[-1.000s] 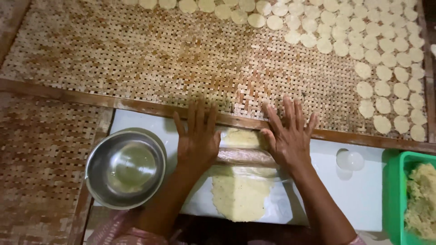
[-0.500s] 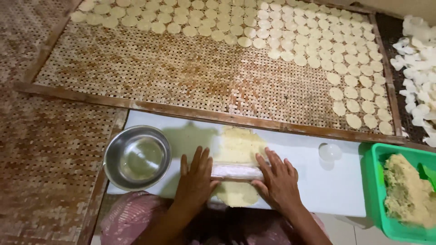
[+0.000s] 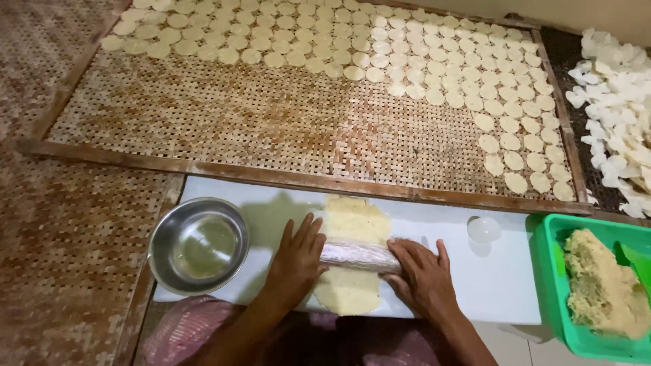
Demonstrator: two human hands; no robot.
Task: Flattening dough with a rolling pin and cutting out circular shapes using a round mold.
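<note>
Both hands rest palm-down on a foil-wrapped rolling pin (image 3: 358, 256) that lies horizontally across a sheet of pale yellow dough (image 3: 352, 252). The left hand (image 3: 296, 261) covers the pin's 9 o'clock end, fingers released and extended flat toward 12 o'clock. The right hand (image 3: 424, 274) covers the 3 o'clock end, fingers likewise flat and spread, not clenched around the pin. The dough extends from under the pin toward 12 o'clock and toward 6 o'clock, and lies on a white board (image 3: 502, 285).

A round steel bowl (image 3: 198, 245) holding clear liquid sits at 9 o'clock of the left hand, partly on the board's edge. A small translucent round cap (image 3: 483, 229) lies on the board at 2 o'clock of the right hand. A green plastic tub (image 3: 553, 285) at 3 o'clock contains a mass of coarse dough (image 3: 603, 288).

At 12 o'clock, a wood-framed woven bamboo tray (image 3: 224, 115) carries rows of small round dough discs (image 3: 420, 61). A heap of white chips (image 3: 620, 102) lies at 2 o'clock, beyond the tray.
</note>
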